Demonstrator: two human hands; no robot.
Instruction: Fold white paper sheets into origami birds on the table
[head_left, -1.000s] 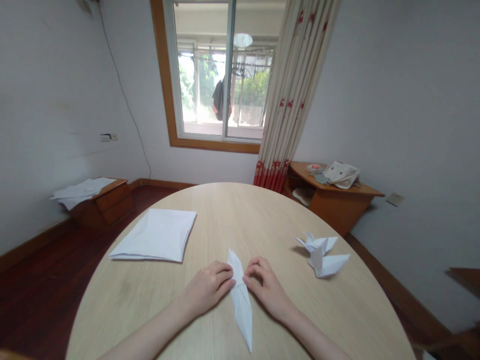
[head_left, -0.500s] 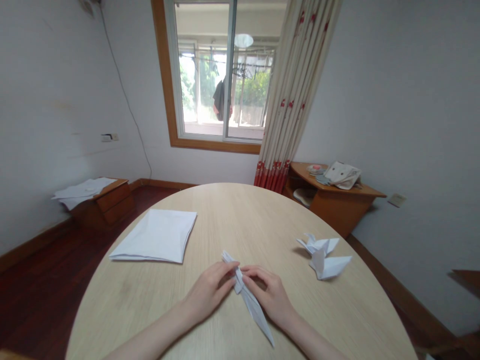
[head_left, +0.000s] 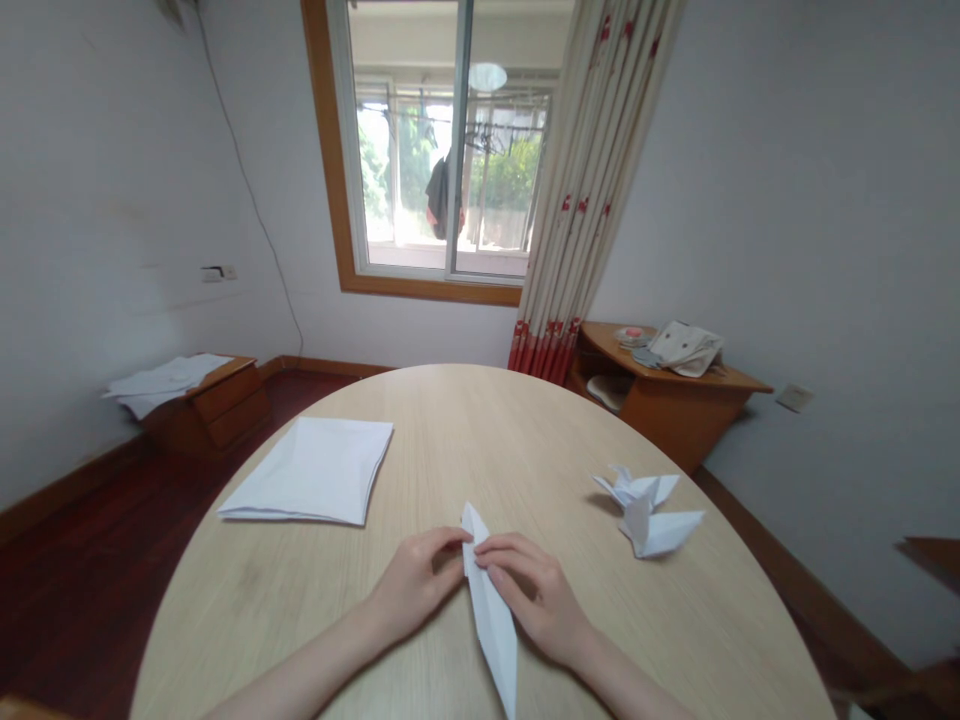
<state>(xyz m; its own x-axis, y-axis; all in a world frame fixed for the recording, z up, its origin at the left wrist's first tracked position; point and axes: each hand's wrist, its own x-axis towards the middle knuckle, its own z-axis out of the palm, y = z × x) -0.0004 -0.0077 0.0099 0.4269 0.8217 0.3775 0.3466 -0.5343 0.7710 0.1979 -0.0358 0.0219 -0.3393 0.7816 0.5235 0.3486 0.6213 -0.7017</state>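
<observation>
A long, narrow folded piece of white paper (head_left: 495,620) lies pointed toward me on the round wooden table (head_left: 465,440). My left hand (head_left: 416,580) pinches its upper left edge with curled fingers. My right hand (head_left: 536,590) rests on its right side, fingertips pressed to the paper close to the left hand's. A stack of white paper sheets (head_left: 311,470) lies to the left. Folded white paper figures (head_left: 649,505) sit to the right.
A low wooden cabinet (head_left: 206,400) with paper on top stands at the left wall. A wooden corner shelf (head_left: 667,395) holding a cloth bag stands at the right, beside a curtain (head_left: 592,190) and a window (head_left: 442,150).
The folded paper was turned slantwise half a second ago and now lies nearly straight again. Both hands shifted along it and stayed on it.
</observation>
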